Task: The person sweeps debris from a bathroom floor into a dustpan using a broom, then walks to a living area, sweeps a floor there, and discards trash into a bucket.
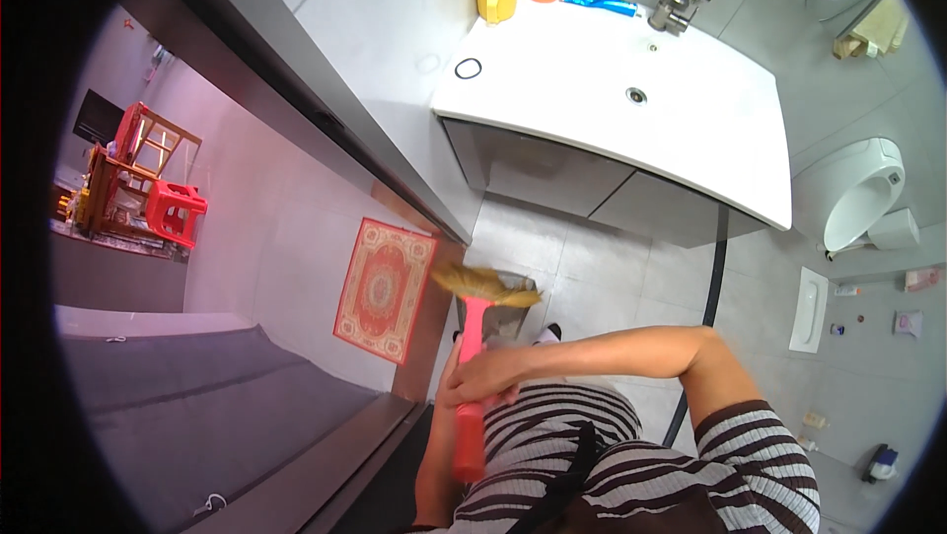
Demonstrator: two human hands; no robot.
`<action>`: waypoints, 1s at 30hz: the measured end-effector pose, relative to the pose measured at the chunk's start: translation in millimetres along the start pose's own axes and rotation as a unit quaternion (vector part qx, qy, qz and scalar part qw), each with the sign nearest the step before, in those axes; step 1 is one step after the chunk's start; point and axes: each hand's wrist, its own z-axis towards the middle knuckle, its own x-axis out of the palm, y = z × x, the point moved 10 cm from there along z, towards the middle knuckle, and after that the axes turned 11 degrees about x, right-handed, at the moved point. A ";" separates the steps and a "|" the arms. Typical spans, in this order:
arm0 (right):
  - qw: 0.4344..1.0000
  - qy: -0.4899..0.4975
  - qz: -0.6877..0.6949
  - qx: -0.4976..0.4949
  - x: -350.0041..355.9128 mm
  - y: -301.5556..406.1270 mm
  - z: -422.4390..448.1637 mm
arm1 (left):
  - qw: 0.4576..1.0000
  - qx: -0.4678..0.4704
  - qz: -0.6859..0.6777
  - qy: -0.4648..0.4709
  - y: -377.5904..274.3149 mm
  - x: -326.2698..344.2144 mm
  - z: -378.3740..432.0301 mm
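A broom with a pink-red handle [470,430] and yellowish-brown bristles [484,286] stands in front of my body. My right hand [488,377] is closed around the middle of its handle. My left hand [450,379] is beside it at the same handle, its fingers partly hidden behind the right hand. Beneath the bristles is a grey bin or dustpan [510,323], mostly covered by the broom; which of the two it is, I cannot tell. Its inside shows only in part.
A white washbasin [562,83] on a grey cabinet spans the wall ahead. To the left, a red patterned mat [385,290] lies beyond the doorway, with a red plastic stool [176,210] farther off. A urinal [862,194] and squat toilet [809,310] are at the right.
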 end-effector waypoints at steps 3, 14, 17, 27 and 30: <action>0.996 -0.063 -0.025 -0.063 -8.2 29.8 -0.2 | 0.993 -0.004 -0.120 0.006 -23.3 -21.1 -10.4; 0.893 -0.434 -0.050 -0.111 -185.4 70.1 -100.0 | 0.942 -0.101 -0.285 0.148 -137.4 -90.6 -7.2; 0.752 -0.616 -0.138 -0.190 -241.3 94.2 -160.2 | 0.967 -0.018 -0.243 0.075 -164.7 -69.4 -8.2; 0.409 -0.800 -0.118 -0.422 -321.0 283.7 -362.6 | 0.956 0.111 -0.265 0.057 -279.9 -81.5 -64.8; 0.219 -0.861 -0.448 -0.094 -441.5 337.8 -421.3 | 0.943 0.082 -0.309 0.093 -271.3 -73.3 -54.2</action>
